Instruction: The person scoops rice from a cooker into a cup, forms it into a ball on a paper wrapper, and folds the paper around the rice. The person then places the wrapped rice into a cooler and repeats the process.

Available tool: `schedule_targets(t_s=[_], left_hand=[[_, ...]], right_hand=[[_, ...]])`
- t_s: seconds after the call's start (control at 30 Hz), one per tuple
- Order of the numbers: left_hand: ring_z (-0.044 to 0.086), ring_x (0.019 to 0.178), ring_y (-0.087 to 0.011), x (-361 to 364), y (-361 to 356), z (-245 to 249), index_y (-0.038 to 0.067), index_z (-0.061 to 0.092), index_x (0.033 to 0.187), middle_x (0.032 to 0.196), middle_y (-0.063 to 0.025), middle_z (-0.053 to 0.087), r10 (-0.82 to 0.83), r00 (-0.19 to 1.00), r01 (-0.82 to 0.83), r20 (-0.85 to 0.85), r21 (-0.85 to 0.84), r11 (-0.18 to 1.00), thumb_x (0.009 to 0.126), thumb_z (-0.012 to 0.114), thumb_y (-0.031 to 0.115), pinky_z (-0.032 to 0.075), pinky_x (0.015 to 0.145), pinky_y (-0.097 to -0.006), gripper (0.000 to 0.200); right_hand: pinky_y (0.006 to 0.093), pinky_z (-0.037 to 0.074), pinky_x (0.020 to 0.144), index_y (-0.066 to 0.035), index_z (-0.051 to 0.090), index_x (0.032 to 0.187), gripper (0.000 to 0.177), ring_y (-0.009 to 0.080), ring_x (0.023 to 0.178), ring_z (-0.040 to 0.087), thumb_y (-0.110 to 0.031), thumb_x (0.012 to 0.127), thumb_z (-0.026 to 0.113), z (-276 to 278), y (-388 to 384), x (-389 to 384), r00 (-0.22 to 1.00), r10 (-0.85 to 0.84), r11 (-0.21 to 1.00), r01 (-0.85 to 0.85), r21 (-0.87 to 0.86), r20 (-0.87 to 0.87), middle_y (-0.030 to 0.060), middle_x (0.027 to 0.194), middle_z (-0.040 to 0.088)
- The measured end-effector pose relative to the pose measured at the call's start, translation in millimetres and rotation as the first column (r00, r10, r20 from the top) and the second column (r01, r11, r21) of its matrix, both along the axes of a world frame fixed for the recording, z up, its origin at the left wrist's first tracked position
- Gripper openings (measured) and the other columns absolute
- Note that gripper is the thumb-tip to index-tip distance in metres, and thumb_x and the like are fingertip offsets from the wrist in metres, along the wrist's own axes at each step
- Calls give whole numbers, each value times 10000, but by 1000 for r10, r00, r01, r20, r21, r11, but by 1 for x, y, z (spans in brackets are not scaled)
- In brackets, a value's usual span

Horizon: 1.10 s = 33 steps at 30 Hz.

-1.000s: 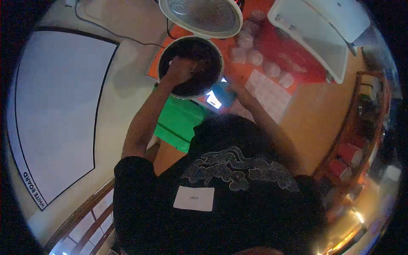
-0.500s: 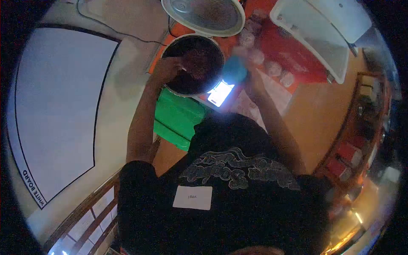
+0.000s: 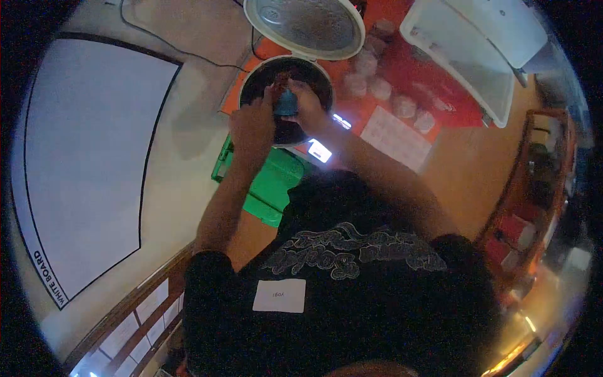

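An open rice cooker point(image 3: 246, 80) with a pale rim holds a dark, reddish-brown grainy mass point(image 3: 290, 70). My right hand point(image 3: 309, 112) is wrapped round a blue cup point(image 3: 287, 103) over the cooker's opening. To its left, my left hand point(image 3: 252, 125) is closed, fingertips close to the cup's side and the brown mass. Whatever it holds is hidden by the fingers. A brightly lit phone-like screen point(image 3: 320, 151) lies just below the cooker, partly covered by my right forearm.
The cooker's hinged lid point(image 3: 308, 25) stands raised behind it. On the red table surface point(image 3: 418, 78) sit several round whitish lumps point(image 3: 380, 88), a printed sheet point(image 3: 399, 138) and a large white tub point(image 3: 465, 66). Below left is a green container point(image 3: 273, 179); a cord point(image 3: 182, 51) runs left.
My right hand has brought the blue cup leftward from beside the cooker to over its opening. My left hand has shifted slightly right and down, beside the cup.
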<state>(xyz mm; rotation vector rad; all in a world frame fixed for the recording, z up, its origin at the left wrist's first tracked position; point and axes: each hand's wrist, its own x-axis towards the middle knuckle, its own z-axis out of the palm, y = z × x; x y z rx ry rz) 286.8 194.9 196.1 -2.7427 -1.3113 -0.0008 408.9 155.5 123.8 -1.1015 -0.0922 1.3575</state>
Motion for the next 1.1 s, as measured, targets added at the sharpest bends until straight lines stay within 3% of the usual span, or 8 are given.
schedule_targets(t_s=[0.17,0.23,0.27,0.33,0.43,0.6,0.73,1.1], left_hand=[[681,790,-340,-22,14,9,238,557,1306,860,-124,685,25,999,-25,35,-13,1000,873,542,164,537,695,-489,439],[677,809,-353,-32,22,13,244,550,1321,894,-139,688,81,996,-79,47,-37,996,868,560,182,534,705,-496,457],[675,826,-360,-36,24,13,237,564,1301,928,-145,690,97,986,-89,138,-64,994,870,573,194,531,711,-501,434],[673,843,-367,-38,22,16,231,579,1282,962,-150,692,116,967,-97,227,-91,991,872,585,206,528,716,-507,411],[672,879,-369,-42,20,17,221,603,1252,1024,-145,692,263,941,-227,212,-179,957,905,568,201,527,750,-498,349],[641,944,-401,-53,2,-2,169,617,1219,1085,-161,666,21,791,234,611,-335,913,953,511,209,509,828,-484,290],[634,966,-401,-36,-29,13,148,621,1208,1100,-162,658,149,844,133,515,-469,873,954,497,205,506,839,-487,289],[635,1004,-382,-59,6,8,124,616,1233,1088,-201,658,60,922,186,381,-577,796,970,478,234,497,878,-447,317]], right_hand=[[586,470,888,-147,500,1274,442,293,1120,547,-415,927,552,-52,8,3,982,42,990,-16,143,-182,82,1240,555],[514,450,902,-162,549,1221,346,259,1083,571,-370,958,466,-83,13,3,811,-66,960,-108,260,582,64,1166,595],[514,450,902,-162,549,1221,346,259,1083,571,-370,958,466,-80,12,6,811,-66,960,-108,260,582,64,1166,595],[506,446,923,-153,539,1249,381,269,1093,566,-380,948,476,4,-3,11,952,25,991,17,136,-305,67,1185,592],[507,447,938,-153,537,1266,391,271,1112,565,-376,951,470,20,-6,12,963,6,998,10,57,-270,69,1187,599],[406,536,816,-102,610,1176,351,223,934,641,-319,936,475,-2,0,11,909,24,967,85,241,-416,62,1036,667],[406,536,833,-65,616,1160,362,239,922,653,-308,940,464,-34,0,1,998,46,950,-30,310,-46,94,1045,670],[468,532,856,-53,604,1122,362,283,909,661,-323,961,424,4,-9,1,903,88,989,-30,143,-420,131,1020,676]])
